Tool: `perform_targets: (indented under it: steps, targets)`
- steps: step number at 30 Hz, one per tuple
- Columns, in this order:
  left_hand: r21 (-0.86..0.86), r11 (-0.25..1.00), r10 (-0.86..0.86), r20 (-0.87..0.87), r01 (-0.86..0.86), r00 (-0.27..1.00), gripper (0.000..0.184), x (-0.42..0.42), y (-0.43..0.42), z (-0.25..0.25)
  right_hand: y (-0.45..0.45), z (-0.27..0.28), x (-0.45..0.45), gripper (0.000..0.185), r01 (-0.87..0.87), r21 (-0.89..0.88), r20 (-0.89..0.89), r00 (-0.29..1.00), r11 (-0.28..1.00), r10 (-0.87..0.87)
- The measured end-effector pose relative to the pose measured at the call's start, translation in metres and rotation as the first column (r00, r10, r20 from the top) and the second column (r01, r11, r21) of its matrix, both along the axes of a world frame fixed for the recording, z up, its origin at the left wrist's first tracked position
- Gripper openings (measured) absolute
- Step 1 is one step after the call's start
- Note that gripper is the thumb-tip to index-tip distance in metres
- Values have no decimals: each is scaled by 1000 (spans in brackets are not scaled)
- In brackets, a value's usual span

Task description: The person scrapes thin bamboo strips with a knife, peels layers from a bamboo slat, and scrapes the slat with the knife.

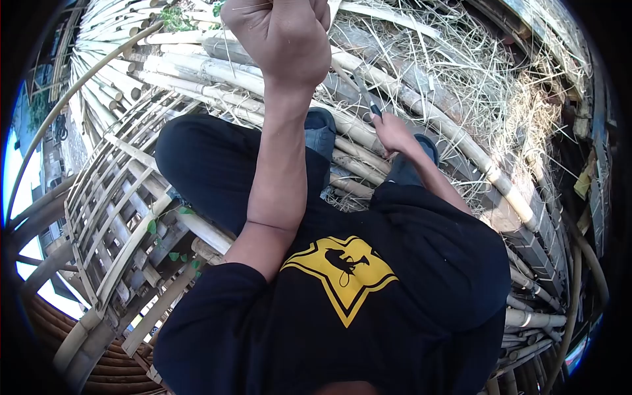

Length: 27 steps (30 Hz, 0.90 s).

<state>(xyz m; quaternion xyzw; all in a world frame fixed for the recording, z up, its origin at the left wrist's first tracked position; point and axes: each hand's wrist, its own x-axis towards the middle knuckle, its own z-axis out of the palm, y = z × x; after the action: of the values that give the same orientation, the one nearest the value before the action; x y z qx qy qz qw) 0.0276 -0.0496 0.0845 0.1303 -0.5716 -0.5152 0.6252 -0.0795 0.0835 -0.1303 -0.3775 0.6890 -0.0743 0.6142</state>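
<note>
My left hand (283, 36) is raised close to the camera at the top of the view, its fingers curled shut. Its fingertips are cut off by the upper edge, so I cannot make out what is in them; a thin pale strand shows beside it. Lower and to the right, my right hand (394, 133) is closed around the dark handle of a knife (364, 91). The blade points up and away from me, over bamboo poles (359, 131) and pale shavings. Both knees are bent, with my feet near the knife.
Thin bamboo shavings (454, 62) lie heaped at the upper right. Cut bamboo poles (105, 82) are stacked at the upper left. A woven bamboo lattice (125, 197) stands on my left, with a few green leaves by it. A long pole (461, 148) runs along the right.
</note>
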Motion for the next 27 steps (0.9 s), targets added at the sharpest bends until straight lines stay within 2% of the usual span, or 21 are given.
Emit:
perform_targets:
  steps: [1,3,5,6,7,9,10,13,14,15,17,18,19,20,21,22,23,24,25,26,27]
  targets:
    - [-22,1000,-1,2,1,1000,38,-4,-2,1,2,-7,-4,48,9,-17,-17,1000,1000,-10]
    - [-54,998,10,5,-10,1000,36,-9,-7,2,11,-22,-2,47,197,-15,131,972,980,-194]
    - [-23,999,39,-51,-40,998,32,-12,-8,-1,1,9,-2,43,205,-91,66,978,975,-200]
    - [-72,997,12,-33,-14,999,32,-9,-10,-1,-1,22,-1,39,227,-404,-11,967,886,-253]
    - [-120,993,-14,-14,12,1000,31,-6,-12,-2,-1,39,1,35,199,-672,-67,943,714,-325]
    - [-38,999,36,-9,-36,999,35,-8,-10,1,-8,93,-3,26,291,-806,103,926,515,-362]
    - [1,998,56,-15,-56,998,39,-10,-10,1,-7,97,-3,22,285,-846,111,921,451,-373]
    - [-65,996,69,10,-69,998,41,-10,-10,1,16,21,26,24,277,-842,47,893,464,-448]
    - [-67,996,67,10,-67,998,41,-8,-10,2,32,-36,30,26,58,-697,-234,924,715,-303]
    - [-29,999,42,-12,-43,999,42,-6,-8,2,30,-39,26,27,-156,-452,-467,880,878,-84]
    - [0,999,50,-9,-50,999,45,-7,-9,3,8,-49,7,32,-185,-467,-475,877,865,-69]
    - [0,997,83,16,-83,996,46,-9,-9,4,-9,-33,0,32,84,-260,-93,989,962,-112]
    - [22,996,87,13,-87,996,47,-9,-7,3,-6,-21,0,32,245,71,274,927,967,-256]
    - [26,997,67,3,-67,998,47,-9,-9,1,-4,-14,-7,31,345,180,402,829,921,-389]
    - [9,999,51,3,-51,999,47,-7,-10,1,2,-23,-17,29,389,302,563,663,870,-493]
    - [-2,999,45,-5,-45,999,47,-8,-13,1,5,-41,-27,31,340,475,718,384,812,-581]
    - [-5,999,41,-6,-41,999,47,-6,-13,0,10,-53,-32,32,223,624,758,60,749,-649]
    - [-3,999,41,-4,-41,999,47,-3,-13,0,15,-44,-23,32,222,626,757,59,748,-651]
    - [18,999,41,15,-41,999,48,1,-14,2,19,-26,-10,32,509,429,733,286,746,-617]
    - [32,999,40,29,-41,999,48,5,-18,5,17,-17,-5,33,701,132,626,489,700,-608]
    - [63,997,-40,7,39,999,49,9,-22,9,17,-29,-3,32,698,-177,512,668,694,-540]
